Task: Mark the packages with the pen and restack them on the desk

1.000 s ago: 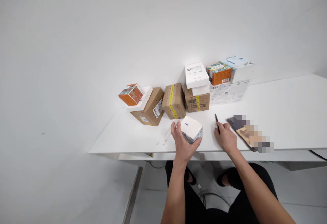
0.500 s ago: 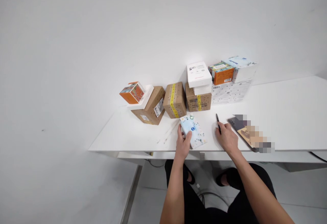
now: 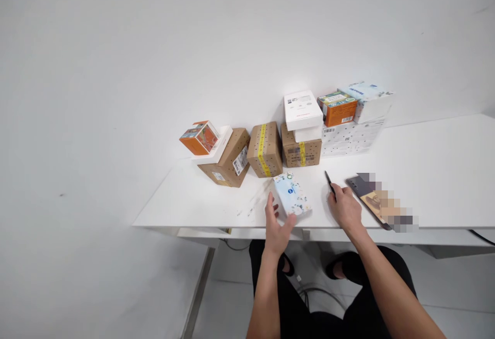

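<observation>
A light-blue and white box [image 3: 291,195] with a floral print lies on the desk in front of me, tilted slightly to the left. My left hand [image 3: 278,224] is open at its near left corner, fingers and thumb spread; whether the thumb touches the box I cannot tell. Resting on the desk to the right, my right hand [image 3: 344,207] is closed around a slim black pen [image 3: 329,182], whose end points away from me. Just beyond that hand lies a dark phone-like device [image 3: 373,202] with a picture on it, partly pixelated.
Along the wall stand several brown cartons [image 3: 266,150], some with yellow tape. White boxes [image 3: 302,110] and orange boxes [image 3: 336,108] are stacked on top. A larger floral box [image 3: 365,102] sits on a white carton [image 3: 350,140]. The desk's front edge [image 3: 247,230] runs before my legs; cables [image 3: 323,293] lie below.
My left hand has let go of the floral box, its fingers spreading and shifting slightly toward me. The box stays about where it was. My right hand keeps its hold on the pen.
</observation>
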Motion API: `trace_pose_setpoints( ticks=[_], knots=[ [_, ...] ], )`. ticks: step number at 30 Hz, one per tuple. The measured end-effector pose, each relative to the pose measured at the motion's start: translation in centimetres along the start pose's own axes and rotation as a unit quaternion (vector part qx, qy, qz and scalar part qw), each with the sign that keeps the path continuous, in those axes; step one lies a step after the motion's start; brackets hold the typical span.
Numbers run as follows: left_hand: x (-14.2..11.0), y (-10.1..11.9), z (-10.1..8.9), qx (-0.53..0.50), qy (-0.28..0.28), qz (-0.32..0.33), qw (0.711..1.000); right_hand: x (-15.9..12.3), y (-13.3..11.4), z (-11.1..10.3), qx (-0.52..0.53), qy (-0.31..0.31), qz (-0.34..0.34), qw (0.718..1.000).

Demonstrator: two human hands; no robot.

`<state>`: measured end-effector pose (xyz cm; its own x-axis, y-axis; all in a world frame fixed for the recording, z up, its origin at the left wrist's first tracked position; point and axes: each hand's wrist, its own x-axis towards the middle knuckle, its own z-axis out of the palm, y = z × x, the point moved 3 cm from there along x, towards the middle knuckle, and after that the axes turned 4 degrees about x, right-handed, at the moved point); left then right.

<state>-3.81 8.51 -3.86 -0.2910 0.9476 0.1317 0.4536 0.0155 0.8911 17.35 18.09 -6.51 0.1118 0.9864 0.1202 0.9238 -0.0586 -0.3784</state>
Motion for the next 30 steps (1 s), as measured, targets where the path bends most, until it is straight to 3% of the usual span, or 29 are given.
trace_pose_setpoints(
  ticks=[2,5,8,13,15,18,23,26,30],
  knots=[
    [-1.0,1.5,0.2,0.124,0.023,0.079,0.989,0.0,0.0,0.1,-0.005,0.006,-0.001,1.000],
    [-2.1,4.0,1.5,0.296,0.086,0.157,0.938,0.0,0.0,0.2,-0.011,0.007,-0.006,1.000],
    [-2.0,5.5,3.3,0.365,0.129,0.163,0.908,-0.1,-0.1,0.2,-0.027,-0.002,-0.009,1.000],
    [-0.6,5.0,5.0,0.374,0.167,0.145,0.901,-0.1,-0.6,-0.4,-0.055,-0.052,-0.049,0.996],
    [-0.1,4.7,4.4,0.352,0.173,0.143,0.909,0.0,-0.8,-0.8,-0.065,-0.078,-0.057,0.993],
    [0.2,5.1,1.8,0.324,0.170,0.110,0.924,0.4,-0.8,-1.1,-0.063,-0.110,-0.055,0.990],
    [1.0,8.0,-2.8,0.318,0.147,0.063,0.934,1.1,-0.5,-1.4,-0.046,-0.131,-0.062,0.988],
    [2.1,9.3,-3.4,0.321,0.142,0.058,0.935,1.3,-0.3,-1.4,-0.032,-0.137,-0.067,0.988],
    [3.7,9.6,-2.3,0.304,0.127,0.068,0.942,1.5,0.0,-1.5,-0.017,-0.130,-0.064,0.989]
  ],
)
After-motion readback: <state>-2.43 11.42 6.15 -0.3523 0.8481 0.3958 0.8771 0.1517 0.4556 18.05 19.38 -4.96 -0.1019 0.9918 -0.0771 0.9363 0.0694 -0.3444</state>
